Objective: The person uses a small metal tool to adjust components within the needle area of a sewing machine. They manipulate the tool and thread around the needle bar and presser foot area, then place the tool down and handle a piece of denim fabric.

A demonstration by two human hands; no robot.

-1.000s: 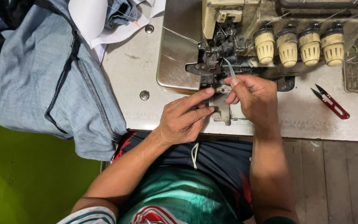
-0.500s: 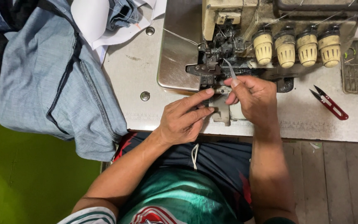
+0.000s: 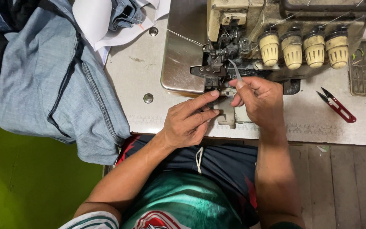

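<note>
An old cream overlock sewing machine (image 3: 242, 17) stands at the back of a white table (image 3: 140, 68). My right hand (image 3: 259, 99) pinches thin metal tweezers (image 3: 235, 69) whose tips point up into the dark looper area (image 3: 223, 55) of the machine. My left hand (image 3: 189, 121) rests just left of it, index finger stretched toward a small grey metal part (image 3: 226, 111) under the machine's front. Fine threads run across the steel plate (image 3: 183, 51).
A pile of light blue denim garments (image 3: 51, 80) hangs over the table's left edge. Four cream tension knobs (image 3: 303, 48) line the machine front. Red-handled thread snips (image 3: 337, 106) lie at right. White paper (image 3: 96, 21) lies behind the denim. Green floor at left, wooden boards at right.
Both hands have stayed at the machine's front. The tweezers remain in the looper area with only tiny shifts of the fingers.
</note>
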